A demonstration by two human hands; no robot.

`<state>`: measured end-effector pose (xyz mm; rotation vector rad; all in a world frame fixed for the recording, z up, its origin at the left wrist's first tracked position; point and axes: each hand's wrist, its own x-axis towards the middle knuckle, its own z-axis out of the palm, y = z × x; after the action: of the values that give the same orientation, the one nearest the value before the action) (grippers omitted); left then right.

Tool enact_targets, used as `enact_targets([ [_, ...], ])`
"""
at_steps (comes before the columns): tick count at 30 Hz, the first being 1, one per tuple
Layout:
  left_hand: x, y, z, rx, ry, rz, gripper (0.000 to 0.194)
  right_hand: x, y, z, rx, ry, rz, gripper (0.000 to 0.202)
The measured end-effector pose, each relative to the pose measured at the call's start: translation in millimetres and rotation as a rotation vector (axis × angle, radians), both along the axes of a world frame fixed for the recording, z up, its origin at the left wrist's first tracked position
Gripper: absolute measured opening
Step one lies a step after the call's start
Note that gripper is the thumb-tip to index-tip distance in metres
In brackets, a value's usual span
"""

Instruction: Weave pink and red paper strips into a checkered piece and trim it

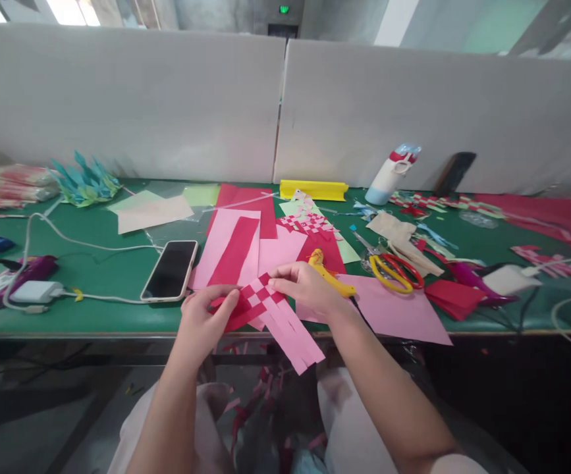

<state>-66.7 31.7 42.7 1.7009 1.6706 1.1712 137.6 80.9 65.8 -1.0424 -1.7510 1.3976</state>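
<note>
A woven piece of pink and red paper strips is held between both hands at the table's front edge. Its upper part shows a checkered pattern, and the pink strips hang down to the lower right. My left hand pinches the red side between thumb and fingers. At the checkered part's upper right corner, my right hand grips the paper, thumb on top. Just behind the right hand lies a yellow glue gun. Pink sheets and a red strip lie behind the woven piece.
A phone with a cable lies left of the hands. Scissors and pink paper are on the right. Farther back stand a bottle and a yellow holder before a grey partition. Paper scraps litter the floor.
</note>
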Motion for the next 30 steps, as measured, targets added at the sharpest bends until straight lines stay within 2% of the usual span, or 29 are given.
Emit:
enact_targets([
  [3,-2.7,-2.2,0.6,-0.165,-0.147,-0.112,0.030,1.2,0.9,-0.7,0.017,-0.033,0.003,0.023],
  [9,-3.4,-5.7,1.0,-0.301,-0.430,-0.094,0.033,3.5,2.6,-3.4,0.044,-0.083,-0.022,0.046],
  [12,-4.1,-6.1,1.3,-0.339,-0.517,-0.084,0.034,3.9,0.7,-2.4,0.013,-0.109,0.034,0.044],
  [16,-5.0,-6.5,2.8,-0.362,-0.575,-0.071,0.033,3.9,-2.5,-0.1,-0.034,-0.137,0.113,0.034],
  [22,-5.2,-6.6,3.8,-0.381,-0.611,-0.054,0.035,5.1,-1.7,0.1,-0.101,-0.149,0.179,0.033],
  [26,-3.7,-6.3,4.4,-0.386,-0.600,-0.044,0.037,2.7,-0.9,-2.2,-0.155,-0.058,0.182,0.032],
  [30,-2.1,-5.8,3.2,-0.364,-0.588,-0.037,0.038,-3.2,-0.4,-5.5,-0.242,-0.056,0.152,0.029],
])
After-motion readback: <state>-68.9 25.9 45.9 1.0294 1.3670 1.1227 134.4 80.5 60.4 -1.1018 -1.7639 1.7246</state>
